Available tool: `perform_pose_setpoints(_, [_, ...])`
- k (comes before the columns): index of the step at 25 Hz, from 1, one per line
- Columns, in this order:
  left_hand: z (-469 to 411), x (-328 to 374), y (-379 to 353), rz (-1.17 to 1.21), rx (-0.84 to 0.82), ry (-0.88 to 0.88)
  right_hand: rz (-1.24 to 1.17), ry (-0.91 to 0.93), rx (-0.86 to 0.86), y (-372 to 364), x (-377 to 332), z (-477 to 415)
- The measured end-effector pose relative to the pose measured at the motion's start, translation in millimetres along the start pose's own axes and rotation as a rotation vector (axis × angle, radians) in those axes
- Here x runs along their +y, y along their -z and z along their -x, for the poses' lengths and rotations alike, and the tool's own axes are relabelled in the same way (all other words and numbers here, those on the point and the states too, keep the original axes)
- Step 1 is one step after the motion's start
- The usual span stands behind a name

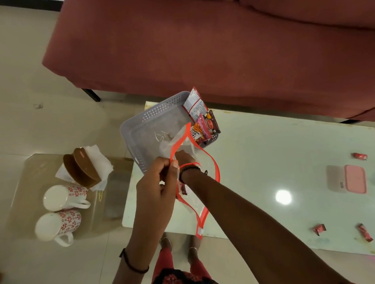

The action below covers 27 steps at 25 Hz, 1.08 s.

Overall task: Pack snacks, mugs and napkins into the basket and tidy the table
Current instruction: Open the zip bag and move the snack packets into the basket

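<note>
Basket (150,131): far left corner of the table (271,158).
Snack packets (203,121): in the basket's right end (leaning on its wall).
Bag (199,207): just near of the basket.
Mugs (60,198): two, on the side table (24,180), left.
Napkins (100,160): behind the mugs.
Candies (359,156): three, table's right part.
Sofa (198,42): beyond the table.

Grey basket (158,109) holds snack packets (200,128); two floral mugs (62,196) sit left.

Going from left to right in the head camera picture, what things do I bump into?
Two flowered mugs → grey basket → snack packets at its right end → pink box.
</note>
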<state>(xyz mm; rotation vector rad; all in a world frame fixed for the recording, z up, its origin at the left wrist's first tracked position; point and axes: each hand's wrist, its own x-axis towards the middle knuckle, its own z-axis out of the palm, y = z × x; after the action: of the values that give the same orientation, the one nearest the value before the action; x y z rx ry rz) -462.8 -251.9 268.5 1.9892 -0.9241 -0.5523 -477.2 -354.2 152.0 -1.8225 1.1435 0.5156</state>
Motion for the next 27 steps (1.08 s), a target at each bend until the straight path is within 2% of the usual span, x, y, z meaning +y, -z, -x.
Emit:
perform_pose_setpoints(4, [2.0,-3.4,0.4,-0.011,0.015,0.022,0.129,-0.011,0.007,-1.7,4.1,1.6])
perform_pose_setpoints(9, [-0.6,-8.5,-3.7,-0.046,0.053,0.065,0.140,0.052,0.086,2.9,-6.6,22.9])
perform_pose_setpoints(16, [-28.3,-37.7,7.2,0.026,0.096,0.197,0.153,0.287,0.374,41.5,-25.4,91.0])
perform_pose_setpoints(22, [-61.1,-50.4,27.9,-0.006,0.135,0.205,-0.132,0.248,0.465,87.8,-39.9,125.2])
perform_pose_setpoints(27, [-86.9,-64.0,44.0,0.035,0.149,0.281,-0.640,0.275,0.358,141.4,-40.1,122.2])
